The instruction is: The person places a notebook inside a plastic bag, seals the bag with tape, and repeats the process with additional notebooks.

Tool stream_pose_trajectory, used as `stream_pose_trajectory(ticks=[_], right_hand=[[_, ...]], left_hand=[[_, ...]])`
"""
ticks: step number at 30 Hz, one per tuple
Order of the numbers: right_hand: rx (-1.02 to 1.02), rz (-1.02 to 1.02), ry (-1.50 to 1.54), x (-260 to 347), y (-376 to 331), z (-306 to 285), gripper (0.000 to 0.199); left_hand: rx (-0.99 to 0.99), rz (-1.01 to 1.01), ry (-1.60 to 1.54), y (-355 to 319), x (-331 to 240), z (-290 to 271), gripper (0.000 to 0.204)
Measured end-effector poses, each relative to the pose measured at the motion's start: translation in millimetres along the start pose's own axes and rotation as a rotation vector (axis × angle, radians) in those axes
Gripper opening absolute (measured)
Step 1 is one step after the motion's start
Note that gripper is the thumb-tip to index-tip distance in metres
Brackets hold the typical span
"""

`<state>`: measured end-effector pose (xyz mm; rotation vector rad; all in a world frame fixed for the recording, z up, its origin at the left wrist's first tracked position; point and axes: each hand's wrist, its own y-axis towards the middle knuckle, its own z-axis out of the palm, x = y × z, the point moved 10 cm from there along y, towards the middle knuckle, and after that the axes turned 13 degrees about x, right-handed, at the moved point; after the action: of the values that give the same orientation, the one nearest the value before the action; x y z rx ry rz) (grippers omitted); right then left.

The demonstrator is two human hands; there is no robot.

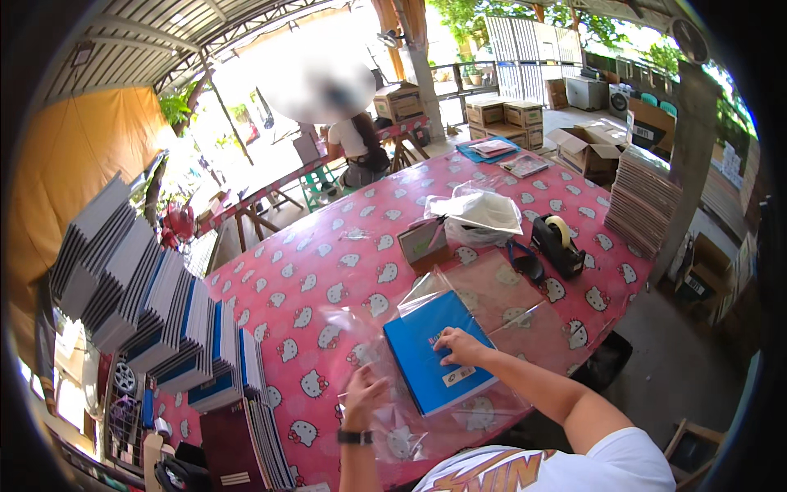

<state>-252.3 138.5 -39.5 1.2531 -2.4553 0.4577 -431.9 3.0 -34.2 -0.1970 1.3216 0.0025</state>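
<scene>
A blue soft-cover book (426, 320) lies slightly turned on the table, on a sheet of clear plastic (525, 316). My right hand (461, 347) rests on the book's cover, its fingers bent and their tips against the blue surface. Left of the book, my left hand (365, 398), with a dark band at the wrist, is at the crumpled edge of the clear plastic. Its fingers are stretched and a little apart; no firm hold on the plastic shows.
Tall stacks of books (184, 328) line the table's left side. Beyond the book are a small box (423, 246), a white plastic bag (484, 215), and a black tape dispenser (559, 246). A stack of flat brown sheets (643, 201) stands far right. Another person (358, 143) sits at a farther table.
</scene>
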Motion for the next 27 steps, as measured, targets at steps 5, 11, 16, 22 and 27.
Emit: stream_pose_trajectory(ticks=[5, 11, 16, 22, 27], right_hand=[[-0.041, 0.149, 0.892, -29, 10, 5, 0.039], [0.091, 0.132, 0.905, -34, 8, 12, 0.027], [0.083, 0.159, 0.999, -50, 8, 19, 0.021], [0.161, 0.12, 1.095, -43, 15, 28, 0.021], [0.215, 0.159, 1.073, -42, 9, 28, 0.024]], left_hand=[[0.074, -0.032, -0.065, 48, 35, 83, 0.061], [-0.053, -0.05, -0.213, 44, 56, 75, 0.054], [-0.152, 0.109, -0.089, 10, 3, 24, 0.055], [-0.692, -0.429, 1.433, -92, -24, -150, 0.049], [-0.136, 0.494, 1.525, -49, -55, 74, 0.037]])
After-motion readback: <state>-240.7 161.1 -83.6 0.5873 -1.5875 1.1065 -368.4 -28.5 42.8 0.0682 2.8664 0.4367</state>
